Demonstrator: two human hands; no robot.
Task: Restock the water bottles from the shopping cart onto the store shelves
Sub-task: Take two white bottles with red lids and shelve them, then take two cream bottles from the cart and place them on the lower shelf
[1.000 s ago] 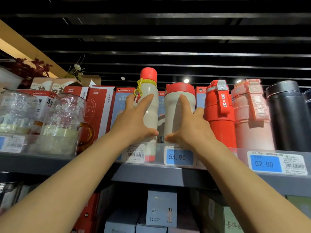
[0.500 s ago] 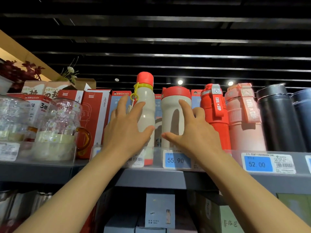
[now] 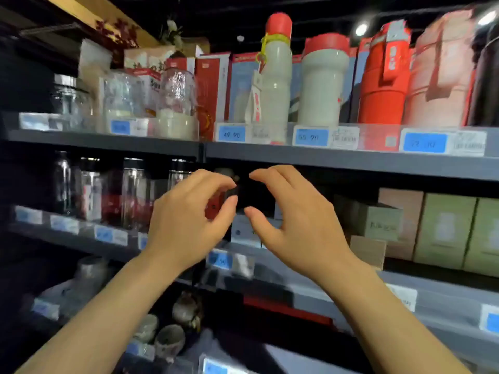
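Hovering two empty hands: left hand, right hand

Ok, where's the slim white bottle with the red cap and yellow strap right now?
In the head view the slim bottle stands upright on the top shelf, centre, just left of the wide white cup, behind the 49.90 tag. Neither hand touches it.
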